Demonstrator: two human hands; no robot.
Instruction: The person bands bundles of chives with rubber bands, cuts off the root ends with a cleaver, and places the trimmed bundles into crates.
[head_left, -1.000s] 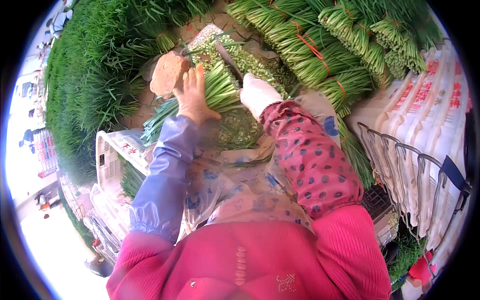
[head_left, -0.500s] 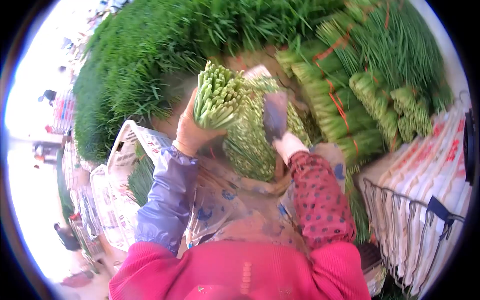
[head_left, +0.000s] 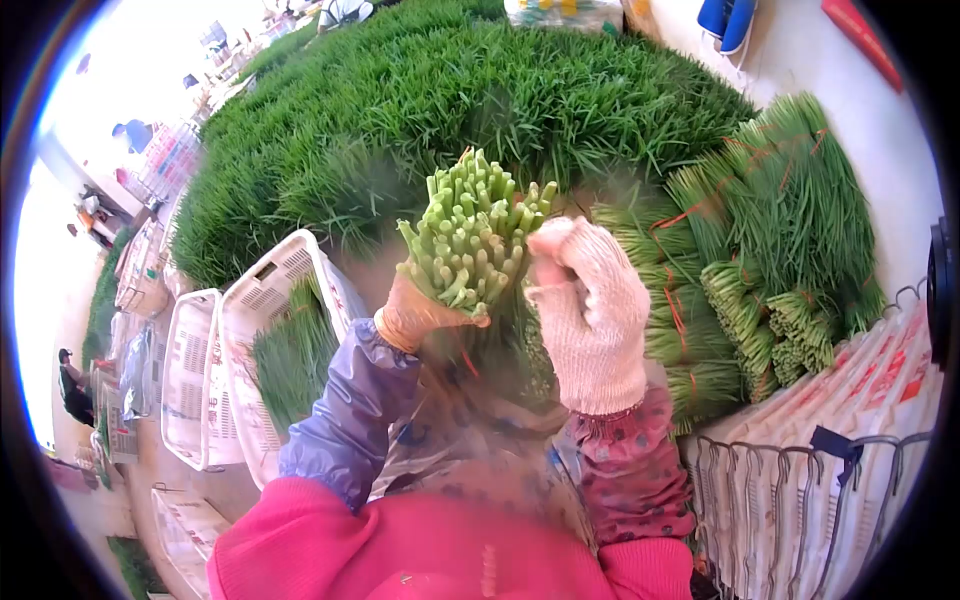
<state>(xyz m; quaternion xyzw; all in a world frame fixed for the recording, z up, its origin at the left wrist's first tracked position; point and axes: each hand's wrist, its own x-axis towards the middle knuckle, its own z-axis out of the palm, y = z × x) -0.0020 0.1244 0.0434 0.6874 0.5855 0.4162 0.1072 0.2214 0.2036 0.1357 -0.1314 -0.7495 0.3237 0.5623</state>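
One bunch of stems, centre frame, sits clasped in your left hand, your half-curled right hand beside its ends, any hold unclear: apparently a tidying step, where the next touch calls for steady left support

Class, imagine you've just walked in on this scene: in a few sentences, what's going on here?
A person grips a bunch of green stalks in the left hand, pale ends up. The right hand, in a whitish knitted glove, is curled at the bunch's side; whether it touches the stalks is unclear. Bundles tied with orange-red bands lie to the right, leafy greens spread beyond, and a white basket at left holds more greens.
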